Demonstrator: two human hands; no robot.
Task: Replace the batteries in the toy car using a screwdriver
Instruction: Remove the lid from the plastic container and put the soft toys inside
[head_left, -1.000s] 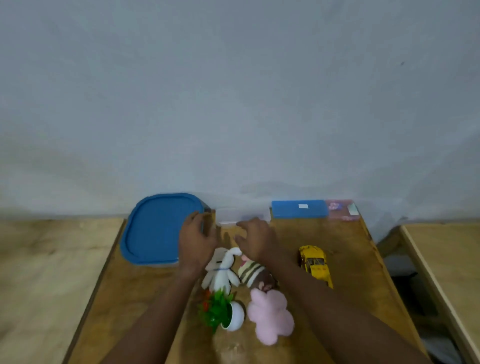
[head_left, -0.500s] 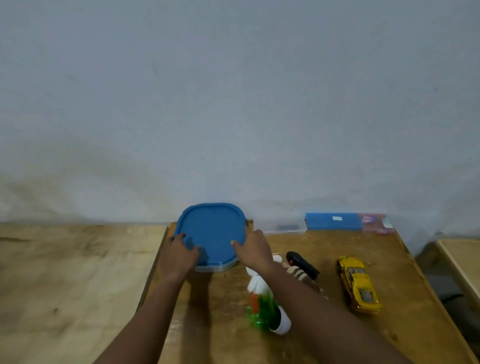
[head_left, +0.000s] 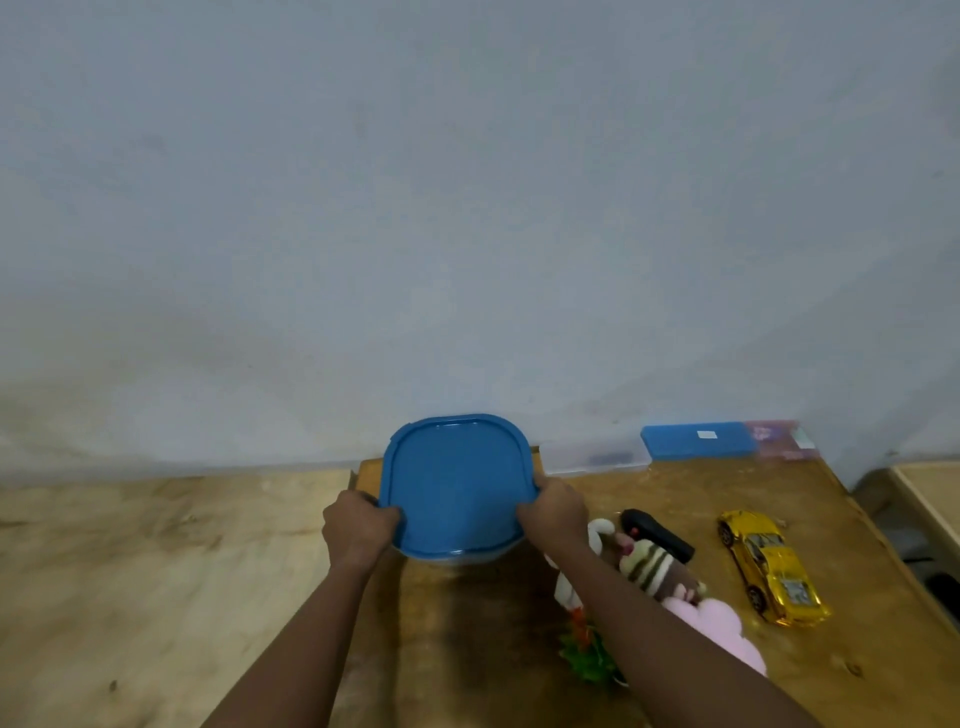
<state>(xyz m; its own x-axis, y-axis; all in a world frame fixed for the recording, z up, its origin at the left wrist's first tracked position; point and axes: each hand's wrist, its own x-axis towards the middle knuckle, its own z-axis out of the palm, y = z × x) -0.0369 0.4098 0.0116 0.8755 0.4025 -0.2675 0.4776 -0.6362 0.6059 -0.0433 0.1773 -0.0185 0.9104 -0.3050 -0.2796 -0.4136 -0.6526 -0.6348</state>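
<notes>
Since tabletop (head_left: 691, 493) left edge runs just beside blue-lidded container (head_left: 457, 483), hard tug or popped lid could send it off, spilling contents. Left hand (head_left: 358, 530) curled round lid's left rim, right hand (head_left: 556, 512) curled round right rim. Right forearm passes over plush toys (head_left: 649, 564); sweep could scatter them. Toy car (head_left: 769, 566) on wheels, well right of right hand, untouched. Screwdriver not visible.

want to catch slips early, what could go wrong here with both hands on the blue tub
1. The blue-lidded container is near the left edge of the table, held only at its rim by the left hand and right hand; a weak grip might drop it.
2. The right forearm crosses over the striped plush and green plant; pulling back could knock them.
</notes>
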